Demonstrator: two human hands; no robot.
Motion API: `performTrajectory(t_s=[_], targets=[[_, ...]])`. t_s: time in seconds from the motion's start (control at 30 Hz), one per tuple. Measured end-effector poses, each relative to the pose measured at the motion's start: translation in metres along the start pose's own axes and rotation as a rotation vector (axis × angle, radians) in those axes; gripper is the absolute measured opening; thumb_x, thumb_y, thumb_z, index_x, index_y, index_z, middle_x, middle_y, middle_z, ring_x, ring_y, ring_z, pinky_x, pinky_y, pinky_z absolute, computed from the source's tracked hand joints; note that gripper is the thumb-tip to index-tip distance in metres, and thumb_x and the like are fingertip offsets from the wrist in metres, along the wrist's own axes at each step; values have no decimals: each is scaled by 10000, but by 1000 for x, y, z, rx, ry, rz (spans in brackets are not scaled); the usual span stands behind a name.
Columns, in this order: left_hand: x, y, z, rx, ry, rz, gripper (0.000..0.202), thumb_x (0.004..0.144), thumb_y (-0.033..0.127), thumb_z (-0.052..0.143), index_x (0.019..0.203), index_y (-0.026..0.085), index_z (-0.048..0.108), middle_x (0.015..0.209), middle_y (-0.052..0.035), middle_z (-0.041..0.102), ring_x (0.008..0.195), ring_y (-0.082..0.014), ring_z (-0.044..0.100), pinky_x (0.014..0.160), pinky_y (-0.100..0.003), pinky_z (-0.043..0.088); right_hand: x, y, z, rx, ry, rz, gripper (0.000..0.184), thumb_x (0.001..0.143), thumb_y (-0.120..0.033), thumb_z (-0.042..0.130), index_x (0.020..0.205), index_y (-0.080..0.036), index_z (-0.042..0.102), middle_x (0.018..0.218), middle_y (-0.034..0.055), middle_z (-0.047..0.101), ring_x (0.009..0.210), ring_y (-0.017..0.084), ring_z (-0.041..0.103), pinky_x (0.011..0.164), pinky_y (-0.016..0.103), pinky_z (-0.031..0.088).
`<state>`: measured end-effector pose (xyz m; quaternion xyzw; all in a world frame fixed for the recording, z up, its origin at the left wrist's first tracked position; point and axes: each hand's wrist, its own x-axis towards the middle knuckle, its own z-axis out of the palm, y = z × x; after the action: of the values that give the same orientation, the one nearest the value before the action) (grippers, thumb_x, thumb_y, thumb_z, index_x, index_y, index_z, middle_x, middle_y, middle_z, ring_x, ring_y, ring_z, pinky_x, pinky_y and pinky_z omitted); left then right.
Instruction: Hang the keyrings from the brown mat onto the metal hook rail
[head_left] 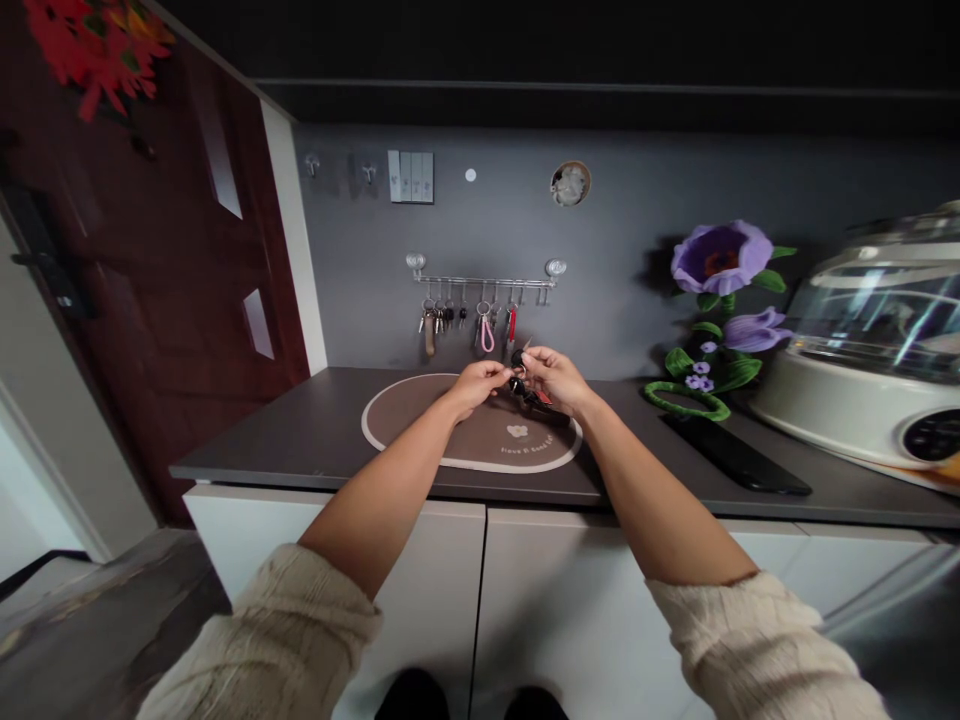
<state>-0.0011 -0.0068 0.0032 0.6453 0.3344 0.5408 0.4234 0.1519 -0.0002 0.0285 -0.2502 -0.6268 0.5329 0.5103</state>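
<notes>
Both my hands meet over the brown oval mat (pixel 420 420) on the dark countertop (pixel 300 430). My left hand (pixel 478 383) pinches the ring end of a bunch of keys (pixel 519 378). My right hand (pixel 556 378) is closed on the same bunch, with a dark fob and a red piece showing under its fingers. Just behind, on the grey wall, a chrome hook rail (pixel 484 282) carries several hanging keys, a pink loop and a red tag.
An artificial purple flower (pixel 718 258) stands to the right by the wall. A dark flat phone (pixel 739 458) lies beside it. A large white appliance with a glass lid (pixel 877 350) fills the right end. A dark red door (pixel 165 250) is at left. White cabinet doors (pixel 525 600) below.
</notes>
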Motion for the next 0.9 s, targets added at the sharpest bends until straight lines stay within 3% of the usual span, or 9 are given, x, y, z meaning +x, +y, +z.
performTrajectory(t_s=[0.27, 0.47, 0.67, 0.9], targets=[[5, 1, -4, -114, 140, -12, 203, 648, 333, 599, 713, 144, 562, 642, 14, 543, 560, -67, 458, 543, -196, 331, -1, 0, 1, 11, -28, -25, 279, 527, -221, 716, 764, -172, 578, 725, -6, 630, 684, 94, 587, 694, 246, 460], [5, 4, -6, -49, 230, 78, 173, 682, 300, 570, 743, 139, 557, 665, 14, 553, 599, -72, 459, 572, -192, 344, -5, -1, 3, -62, -64, 2, 272, 525, -179, 701, 779, -159, 606, 765, 8, 642, 658, 91, 578, 688, 251, 459], [6, 5, -6, -26, 248, 114, 168, 690, 293, 551, 734, 131, 549, 664, 9, 552, 617, -81, 465, 618, -204, 358, -5, -2, 6, -34, -118, -4, 295, 543, -155, 675, 827, -171, 595, 841, 18, 636, 714, 96, 577, 683, 233, 448], [6, 4, -3, 10, 219, 174, 174, 685, 299, 548, 729, 130, 553, 669, 7, 556, 633, -83, 472, 656, -209, 361, -3, 1, 9, -60, 22, 17, 226, 621, -257, 638, 825, -192, 565, 807, 7, 619, 679, 79, 554, 658, 216, 437]])
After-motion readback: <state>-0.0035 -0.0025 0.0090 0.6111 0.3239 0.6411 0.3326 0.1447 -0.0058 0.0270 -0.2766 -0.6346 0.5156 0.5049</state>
